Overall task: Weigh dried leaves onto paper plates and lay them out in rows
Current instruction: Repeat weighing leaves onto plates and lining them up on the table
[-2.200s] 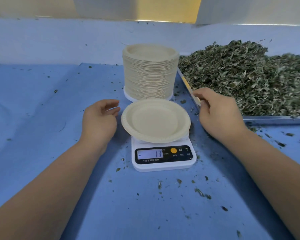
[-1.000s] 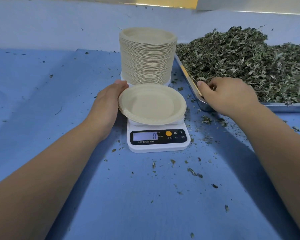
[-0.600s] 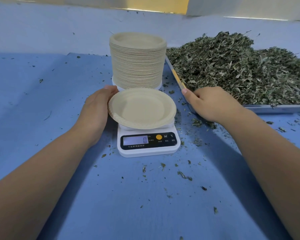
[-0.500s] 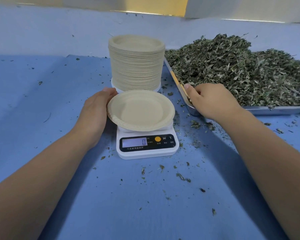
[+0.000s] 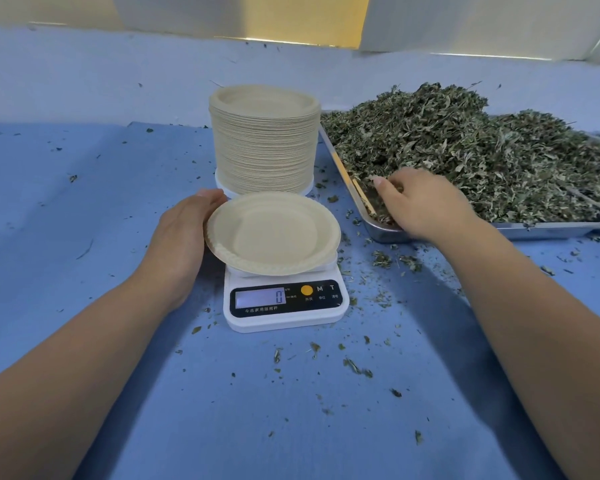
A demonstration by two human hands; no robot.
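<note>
Lying nearest on the blue cloth-covered table are loose green crumbs of dried leaf, thickest toward the right. Just beyond them stands a small white digital kitchen scale, its lit display reading 0. On its platform sits a round beige paper plate, empty and level, overhanging the scale on both sides. The left hand lies cupped against the plate's left rim, fingers gently curved and touching the edge, with the fingertips reaching the back of the rim; it is not plainly clamped round it. The right hand is knuckles-up in the near left corner of a shallow rectangular stainless-steel tray, its fingers bent down among the leaves there; whether they have hold of any cannot be told. Directly behind the scale, just beside the tray's left edge, rises a tall stack of matching beige paper plates. The tray carries a large heap of grey-green dried leaves, piled above its rim and stretching off to the right.
</note>
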